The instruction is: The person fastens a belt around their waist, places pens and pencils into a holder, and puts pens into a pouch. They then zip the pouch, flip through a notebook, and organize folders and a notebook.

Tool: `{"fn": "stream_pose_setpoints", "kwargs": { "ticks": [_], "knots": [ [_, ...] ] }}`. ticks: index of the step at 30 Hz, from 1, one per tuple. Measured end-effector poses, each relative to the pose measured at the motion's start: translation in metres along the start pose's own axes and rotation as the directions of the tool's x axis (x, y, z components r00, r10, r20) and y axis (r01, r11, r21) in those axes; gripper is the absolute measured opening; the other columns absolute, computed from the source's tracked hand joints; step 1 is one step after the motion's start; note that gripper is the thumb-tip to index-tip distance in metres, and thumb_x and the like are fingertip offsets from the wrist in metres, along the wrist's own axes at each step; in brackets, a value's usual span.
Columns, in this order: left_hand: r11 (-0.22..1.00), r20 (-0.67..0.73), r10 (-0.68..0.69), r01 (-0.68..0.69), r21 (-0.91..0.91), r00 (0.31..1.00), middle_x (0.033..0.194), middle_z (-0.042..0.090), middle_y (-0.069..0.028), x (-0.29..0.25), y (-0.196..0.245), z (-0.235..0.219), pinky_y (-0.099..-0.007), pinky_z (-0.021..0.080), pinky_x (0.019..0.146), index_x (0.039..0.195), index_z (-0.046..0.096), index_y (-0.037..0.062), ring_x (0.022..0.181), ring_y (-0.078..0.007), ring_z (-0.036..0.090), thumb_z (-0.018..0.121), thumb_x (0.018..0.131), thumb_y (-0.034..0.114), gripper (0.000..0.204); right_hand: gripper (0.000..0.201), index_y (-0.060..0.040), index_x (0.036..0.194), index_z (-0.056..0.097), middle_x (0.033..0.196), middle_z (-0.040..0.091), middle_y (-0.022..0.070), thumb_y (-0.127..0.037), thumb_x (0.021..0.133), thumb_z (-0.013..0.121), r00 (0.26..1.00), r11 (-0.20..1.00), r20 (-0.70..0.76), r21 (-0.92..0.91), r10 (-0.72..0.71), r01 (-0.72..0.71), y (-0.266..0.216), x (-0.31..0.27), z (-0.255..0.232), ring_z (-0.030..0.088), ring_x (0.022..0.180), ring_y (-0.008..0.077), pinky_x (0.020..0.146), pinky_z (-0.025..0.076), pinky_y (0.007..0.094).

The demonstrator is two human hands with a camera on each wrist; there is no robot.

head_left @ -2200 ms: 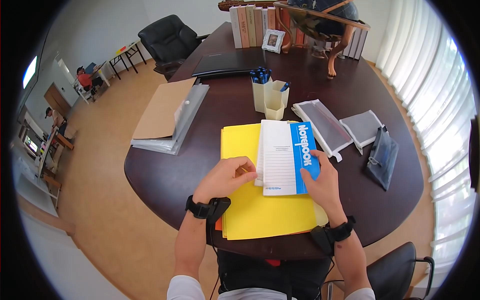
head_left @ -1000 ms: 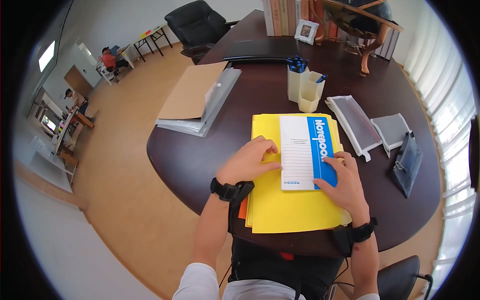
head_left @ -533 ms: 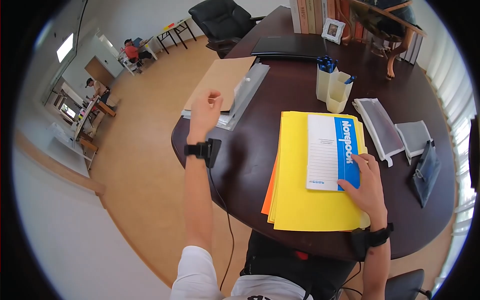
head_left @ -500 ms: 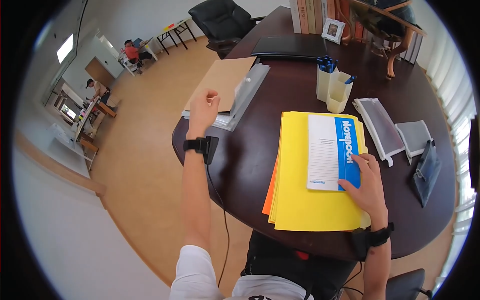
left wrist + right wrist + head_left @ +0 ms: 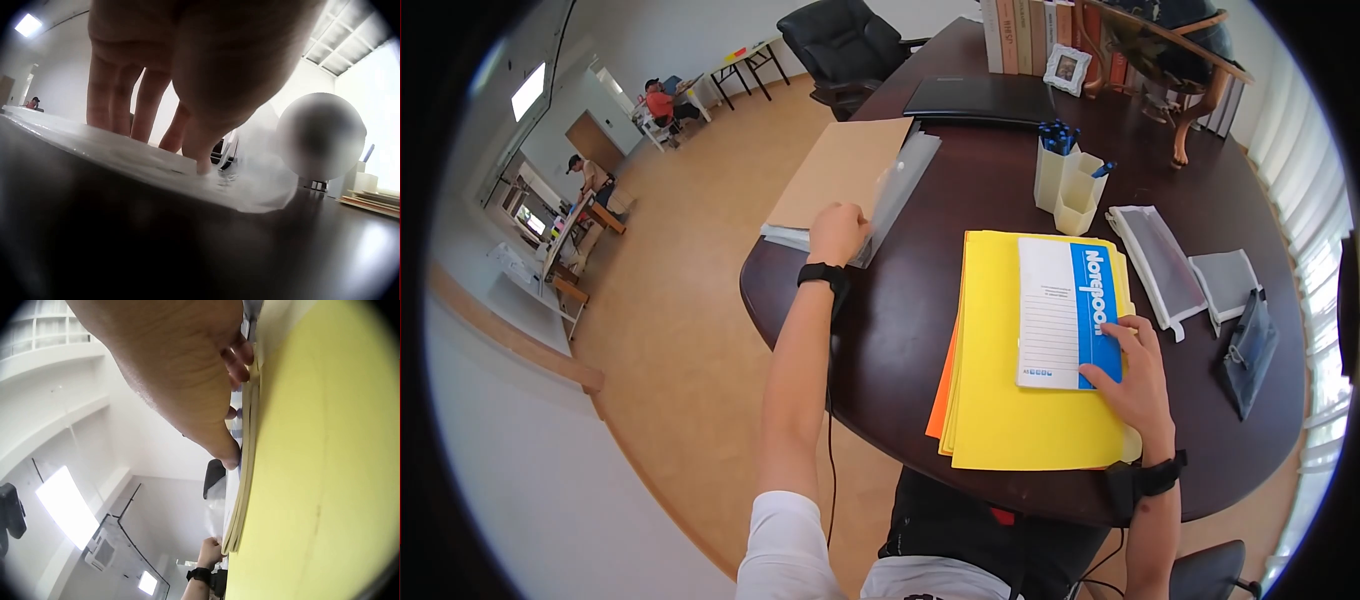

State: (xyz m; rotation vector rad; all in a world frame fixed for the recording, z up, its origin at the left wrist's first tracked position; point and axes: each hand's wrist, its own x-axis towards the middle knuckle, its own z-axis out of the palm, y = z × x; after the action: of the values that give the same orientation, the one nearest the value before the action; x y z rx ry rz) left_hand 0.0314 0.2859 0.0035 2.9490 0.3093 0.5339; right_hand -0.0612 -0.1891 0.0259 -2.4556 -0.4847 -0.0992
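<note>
In the head view, my left hand (image 5: 838,234) is at the near corner of a clear plastic folder (image 5: 892,205), on which lies a brown kraft sheet (image 5: 840,165). Seen from the left wrist, its fingers (image 5: 150,103) reach down to the clear plastic (image 5: 125,150), thumb tip near its edge. My right hand (image 5: 1138,378) rests on a blue and white notebook (image 5: 1050,320), thumb on the cover and other fingers by its right edge. At least two notebooks (image 5: 245,481) are stacked there in the right wrist view. Beneath lie yellow folders (image 5: 1040,430) with an orange one (image 5: 940,405) showing.
Behind the folders stand hexagonal pen holders (image 5: 1072,190) with blue pens. Mesh zip pouches (image 5: 1160,260) and a dark pouch (image 5: 1250,355) lie at right. Farther back are a black laptop (image 5: 980,100), a photo frame (image 5: 1067,70), books (image 5: 1030,35) and a globe (image 5: 1170,45).
My left hand has left the notebooks, swung left over the brown sheet, and come down at the clear folder's near corner. The notebooks now lie squared up, my right hand still on them.
</note>
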Motion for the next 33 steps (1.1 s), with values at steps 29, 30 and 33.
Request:
{"fn": "stream_pose_setpoints", "kwargs": {
  "ticks": [29,30,33],
  "knots": [
    [0.953,-0.192,0.042,0.018,0.301,0.980,0.080,0.068,-0.0196,-0.017,0.041,-0.043,-0.0462,0.056,0.066,0.089,0.062,0.0019,0.076,-0.0374,0.069,0.061,0.085,0.009,0.008,0.036,-0.0003,0.115,0.064,0.128,0.053,0.0142,-0.009,0.082,0.075,0.978,0.996,-0.197,0.040,-0.064,0.074,0.002,-0.003,0.000,0.052,0.117,0.0299,0.099,0.046,0.0381],
    [0.960,-0.233,0.064,0.004,0.281,0.970,0.079,0.068,-0.0195,-0.022,0.045,-0.049,-0.0459,0.056,0.065,0.089,0.061,0.0020,0.076,-0.0374,0.069,0.062,0.085,0.010,0.009,0.034,-0.0009,0.114,0.064,0.127,0.053,0.0140,-0.008,0.083,0.074,0.967,0.995,-0.242,0.028,-0.084,0.093,0.004,-0.002,0.000,0.052,0.118,0.0298,0.099,0.046,0.0384],
    [0.981,-0.326,0.117,-0.057,0.187,0.938,0.077,0.066,-0.0192,-0.041,0.058,-0.060,-0.0466,0.054,0.062,0.089,0.058,0.0031,0.074,-0.0391,0.067,0.062,0.089,0.014,0.012,0.027,-0.0032,0.111,0.064,0.122,0.059,0.0131,-0.004,0.084,0.071,0.926,0.987,-0.363,0.083,-0.100,0.139,0.001,-0.001,-0.002,0.055,0.114,0.0277,0.094,0.047,0.0373]
  ]
}}
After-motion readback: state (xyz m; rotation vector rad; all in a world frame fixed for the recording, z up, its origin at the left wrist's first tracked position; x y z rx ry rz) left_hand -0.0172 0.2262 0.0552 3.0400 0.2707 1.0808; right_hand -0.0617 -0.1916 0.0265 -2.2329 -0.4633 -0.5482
